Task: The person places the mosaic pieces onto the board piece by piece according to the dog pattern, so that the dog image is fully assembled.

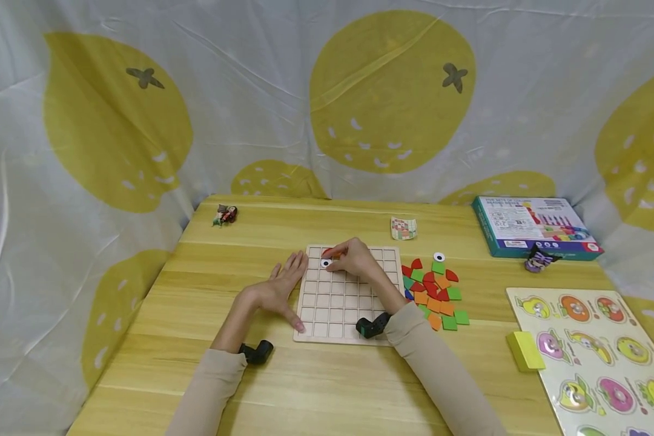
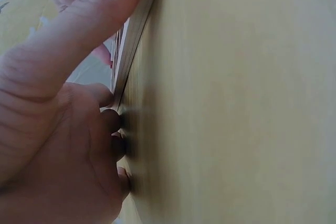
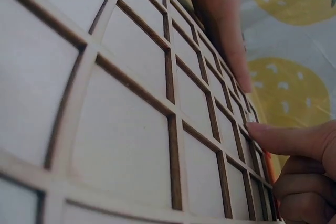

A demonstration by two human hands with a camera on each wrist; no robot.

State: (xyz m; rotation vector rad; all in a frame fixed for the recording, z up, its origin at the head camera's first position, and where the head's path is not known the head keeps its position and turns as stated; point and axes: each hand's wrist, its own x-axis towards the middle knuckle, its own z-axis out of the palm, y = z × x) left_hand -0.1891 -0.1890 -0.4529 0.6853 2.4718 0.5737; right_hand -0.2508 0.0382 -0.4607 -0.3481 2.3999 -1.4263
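Note:
A wooden grid board [image 1: 327, 301] lies on the table in front of me. At its far left, my right hand [image 1: 354, 259] has its thumb and forefinger about a white eye tile [image 1: 326, 263] with a black dot; the other fingers are curled in. A red piece [image 1: 327, 251] shows beside the forefinger, partly hidden. In the right wrist view, the right thumb [image 3: 283, 139] touches the grid near its far edge. My left hand [image 1: 278, 290] rests along the board's left edge, fingers stretched out and thumb at the near left corner.
Loose red, green and orange tiles [image 1: 433, 306] lie right of the board, with another eye tile [image 1: 438, 257] above them. A pattern card [image 1: 403, 228], a box [image 1: 536, 227], figurines [image 1: 539, 259], a yellow block [image 1: 525, 351] and a fruit puzzle board [image 1: 583, 324] stand farther out.

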